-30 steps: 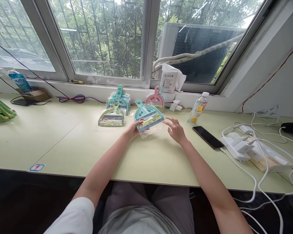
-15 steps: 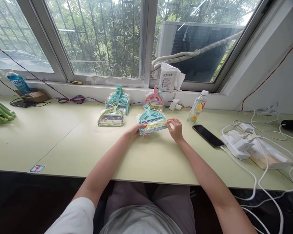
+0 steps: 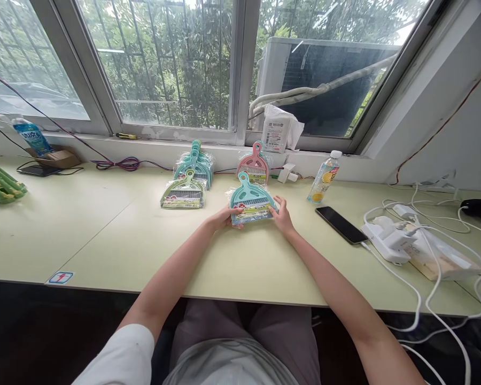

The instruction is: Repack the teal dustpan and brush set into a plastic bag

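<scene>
Both hands' fingers (image 3: 278, 205) grip teal dustpan pkg (image 3: 251, 199) on desk (image 3: 104, 230).

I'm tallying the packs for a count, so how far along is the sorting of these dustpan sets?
Three lots already sit by the window: a teal stack, a green set and a pink set. In hand: a wrapped teal dustpan set, gripped by the left hand and right hand just above the table. That one is the only pack not set down; no others show.

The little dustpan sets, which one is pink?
The pink dustpan set is the one farthest back on the right, beside the windowsill. The set in the hands is teal, as is the stack; the front left one is pale green.
</scene>
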Demonstrator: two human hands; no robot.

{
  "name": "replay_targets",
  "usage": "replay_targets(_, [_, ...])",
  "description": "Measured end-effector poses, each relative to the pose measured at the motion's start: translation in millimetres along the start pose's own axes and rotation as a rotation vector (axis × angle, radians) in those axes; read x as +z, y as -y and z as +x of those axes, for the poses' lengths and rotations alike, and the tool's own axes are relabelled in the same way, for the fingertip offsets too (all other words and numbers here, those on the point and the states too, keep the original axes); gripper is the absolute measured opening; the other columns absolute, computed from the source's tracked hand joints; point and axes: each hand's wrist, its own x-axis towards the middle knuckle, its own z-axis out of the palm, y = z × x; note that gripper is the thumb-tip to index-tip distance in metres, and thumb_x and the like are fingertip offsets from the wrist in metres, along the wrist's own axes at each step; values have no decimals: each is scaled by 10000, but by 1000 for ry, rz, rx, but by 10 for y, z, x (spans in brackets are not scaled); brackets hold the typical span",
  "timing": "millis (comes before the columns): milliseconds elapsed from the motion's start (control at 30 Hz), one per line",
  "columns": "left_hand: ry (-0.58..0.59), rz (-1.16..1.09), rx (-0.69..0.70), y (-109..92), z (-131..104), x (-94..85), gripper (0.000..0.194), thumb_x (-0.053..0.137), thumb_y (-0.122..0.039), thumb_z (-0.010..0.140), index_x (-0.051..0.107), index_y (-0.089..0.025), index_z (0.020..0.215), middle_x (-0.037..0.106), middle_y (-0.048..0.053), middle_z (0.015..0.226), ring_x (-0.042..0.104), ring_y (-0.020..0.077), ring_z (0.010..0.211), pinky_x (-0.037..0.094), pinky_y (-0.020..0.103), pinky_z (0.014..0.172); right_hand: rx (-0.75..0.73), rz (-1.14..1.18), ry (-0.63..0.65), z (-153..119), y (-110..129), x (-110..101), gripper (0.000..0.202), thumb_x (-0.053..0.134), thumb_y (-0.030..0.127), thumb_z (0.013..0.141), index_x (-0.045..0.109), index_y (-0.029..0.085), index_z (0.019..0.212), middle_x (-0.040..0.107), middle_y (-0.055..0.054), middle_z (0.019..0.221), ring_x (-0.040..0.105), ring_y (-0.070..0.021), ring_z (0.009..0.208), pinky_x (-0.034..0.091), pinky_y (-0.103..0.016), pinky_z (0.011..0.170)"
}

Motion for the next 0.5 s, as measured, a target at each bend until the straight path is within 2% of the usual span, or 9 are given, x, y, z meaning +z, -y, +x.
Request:
replay_targets(67, [-25, 19, -2, 8, 9, 7, 645, 744, -351, 727, 425, -196, 1266, 699, 98, 920, 661, 182, 551, 561, 319, 531, 80, 46, 43, -9, 15, -3, 504, 637, 372, 755, 516, 257, 1230, 617, -80, 1197, 581, -235, 1059, 432, -416, 962])
replay_targets(133, [-55, 27, 5, 18, 26, 15, 667, 753, -353, 709, 431, -195, 1272, 692, 98, 933, 658, 178, 565, 567, 323, 539, 78, 69, 35, -19, 55, -16, 504, 643, 367, 756, 535, 264, 1237, 633, -72, 1189, 591, -237, 1051, 444, -412, 949])
replay_targets(233, [-85, 10, 32, 27, 46, 25, 665, 761, -353, 699, 452, -190, 1265, 680, 123, 998, 666, 187, 643, 577, 323, 559, -65, -3, -1, -18, 119, -44, 358, 621, 377, 790, 610, 267, 1131, 593, -71, 1256, 575, -244, 1088, 450, -418, 942])
replay_targets(300, [-81, -6, 56, 23, 47, 30, 640, 763, -351, 699, 474, -200, 1250, 672, 133, 1046, 671, 197, 716, 580, 312, 569, -184, -155, 24, -7, 144, -64, 193, 591, 372, 822, 672, 245, 944, 576, -83, 1257, 539, -262, 1140, 426, -437, 968])
replay_targets(367, [-63, -18, 74, 10, 39, 33, 607, 764, -337, 700, 501, -202, 1230, 667, 133, 1073, 670, 206, 784, 584, 306, 591, -274, -315, 1, 5, 162, -82, 180, 560, 361, 856, 676, 228, 824, 573, -105, 1229, 511, -281, 1160, 400, -462, 983])
replay_targets(433, [-47, -22, 77, -6, 26, 33, 586, 768, -312, 699, 518, -187, 1214, 668, 133, 1064, 672, 202, 789, 582, 299, 604, -336, -414, -87, 9, 182, -98, 195, 524, 352, 892, 656, 223, 829, 586, -115, 1198, 514, -284, 1135, 387, -474, 976])
replay_targets(500, [-42, -7, 66, -19, 14, 28, 583, 776, -277, 691, 523, -169, 1205, 672, 131, 1031, 677, 184, 713, 566, 280, 572, -392, -465, -126, 1, 208, -109, 191, 474, 334, 930, 622, 227, 873, 638, -100, 1107, 557, -263, 1051, 358, -474, 991])
